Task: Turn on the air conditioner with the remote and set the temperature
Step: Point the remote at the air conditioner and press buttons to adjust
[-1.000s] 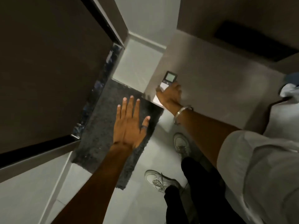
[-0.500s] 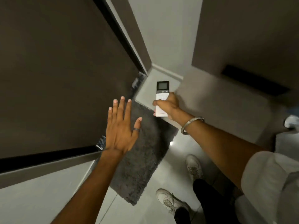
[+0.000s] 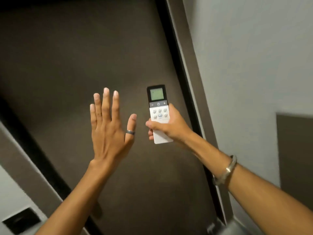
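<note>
A: Change first. 1 second back the view looked down at a grey rug, tiled floor and white shoes; now none of that shows. The frame is filled by a dark brown flat panel [image 3: 84, 56] with a black frame strip [image 3: 182, 68] and a pale grey wall [image 3: 254, 48] on the right.

B: So the head tilted up. And the slim white plastic remote with a black top and small green-grey screen [image 3: 158, 112]?

A: It has risen with the view. The person's right hand [image 3: 169, 126] grasps it around the lower half, fingers wrapped from behind, thumb along the right edge. It sits at frame centre, in the air, in front of the dark panel, touching nothing else.

B: Left hand [image 3: 108, 131]?

A: Released, holding nothing. Flat, fingers spread, dark ring [image 3: 130, 132] on the thumb, just beside the remote but apart from it. Silver bangle [image 3: 227, 170] on the right wrist.

B: Orientation?

A: Long axis near upright in frame, top leaning slightly left. Screen end points up and away from the person, button face toward the camera.

B: Meaning for the task?

A: Probably aiming toward a unit mounted high; no air conditioner is in view. No finger sits on the power key [image 3: 158, 104], so switching on looks not yet done, and the screen digits are too small to read. Temperature step also pending.
</note>
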Tool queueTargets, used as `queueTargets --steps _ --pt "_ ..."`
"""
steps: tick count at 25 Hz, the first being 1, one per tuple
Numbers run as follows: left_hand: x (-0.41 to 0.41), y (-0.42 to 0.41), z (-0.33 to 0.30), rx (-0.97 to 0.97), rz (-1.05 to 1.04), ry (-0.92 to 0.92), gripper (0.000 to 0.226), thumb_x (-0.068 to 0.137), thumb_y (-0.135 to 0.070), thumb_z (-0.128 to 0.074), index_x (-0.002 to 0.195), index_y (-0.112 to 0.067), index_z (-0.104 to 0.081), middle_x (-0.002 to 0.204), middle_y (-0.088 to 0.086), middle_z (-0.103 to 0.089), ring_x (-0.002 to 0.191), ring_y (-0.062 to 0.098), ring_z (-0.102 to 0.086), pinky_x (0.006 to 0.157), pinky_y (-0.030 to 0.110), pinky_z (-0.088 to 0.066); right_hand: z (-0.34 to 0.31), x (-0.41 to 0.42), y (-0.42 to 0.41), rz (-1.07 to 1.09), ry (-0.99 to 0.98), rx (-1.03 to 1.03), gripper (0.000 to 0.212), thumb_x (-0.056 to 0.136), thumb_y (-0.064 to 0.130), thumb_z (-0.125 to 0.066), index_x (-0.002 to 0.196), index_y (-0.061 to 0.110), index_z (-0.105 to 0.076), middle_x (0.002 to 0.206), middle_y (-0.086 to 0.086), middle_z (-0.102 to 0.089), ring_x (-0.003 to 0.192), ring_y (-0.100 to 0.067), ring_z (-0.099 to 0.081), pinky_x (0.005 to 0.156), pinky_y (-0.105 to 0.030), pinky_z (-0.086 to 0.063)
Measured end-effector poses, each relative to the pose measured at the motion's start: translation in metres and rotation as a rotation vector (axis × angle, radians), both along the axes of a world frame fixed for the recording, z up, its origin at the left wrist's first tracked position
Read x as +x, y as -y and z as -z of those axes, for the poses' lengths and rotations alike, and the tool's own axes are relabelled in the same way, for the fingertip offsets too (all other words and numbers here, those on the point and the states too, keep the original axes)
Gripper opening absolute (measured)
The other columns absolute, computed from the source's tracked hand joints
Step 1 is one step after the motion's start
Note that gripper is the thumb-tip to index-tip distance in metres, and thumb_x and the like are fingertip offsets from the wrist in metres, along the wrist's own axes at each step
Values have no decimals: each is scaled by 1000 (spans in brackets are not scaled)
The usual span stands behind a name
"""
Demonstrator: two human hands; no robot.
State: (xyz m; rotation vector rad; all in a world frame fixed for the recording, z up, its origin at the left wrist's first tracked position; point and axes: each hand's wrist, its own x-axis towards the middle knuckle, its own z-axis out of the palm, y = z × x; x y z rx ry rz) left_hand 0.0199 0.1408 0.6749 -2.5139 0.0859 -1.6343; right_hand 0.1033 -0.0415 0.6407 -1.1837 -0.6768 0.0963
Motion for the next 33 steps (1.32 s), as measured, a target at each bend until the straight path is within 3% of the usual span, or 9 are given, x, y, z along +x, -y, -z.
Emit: queueTargets --steps 6,10,14,21,33 --pt "-71 -50 -135 69 -121 257 77 103 -52 -38 163 -8 -21 173 14 -11 161 32 -2 131 52 -7 -151 -63 -31 -100 302 70 46 85 4 -81 117 19 -52 93 -12 -72 68 -30 -76 63 -45 -65" --pt "-93 -70 -169 87 -179 343 76 102 -52 -40 162 -8 -25 172 14 -16 161 33 -5 130 55 -12 -199 -85 -46 -215 354 104 22 101 16 -61 120 19 -50 88 -16 -73 66 -34 -71 63 -48 -65" --pt "-96 -82 -172 72 -210 364 76 101 -53 -41 162 -10 -26 172 12 -15 161 32 -5 130 54 -12 -210 -92 -61 -268 352 64 26 96 30 -53 119 17 -49 85 -17 -72 64 -35 -69 61 -46 -64" --pt "-97 -99 -176 82 -236 391 77 101 -54 -40 162 -10 -25 172 13 -14 161 33 -6 130 54 -11 -212 -87 -79 -241 370 56 19 96 29 -51 113 20 -51 82 -16 -72 61 -34 -69 59 -45 -63" --pt "-103 -115 -190 99 -251 398 78 101 -54 -40 162 -9 -26 172 16 -15 160 36 -9 130 57 -14 -234 -96 -95 -213 443 102 28 95 34 -50 117 17 -49 80 -12 -74 63 -30 -72 58 -42 -64"
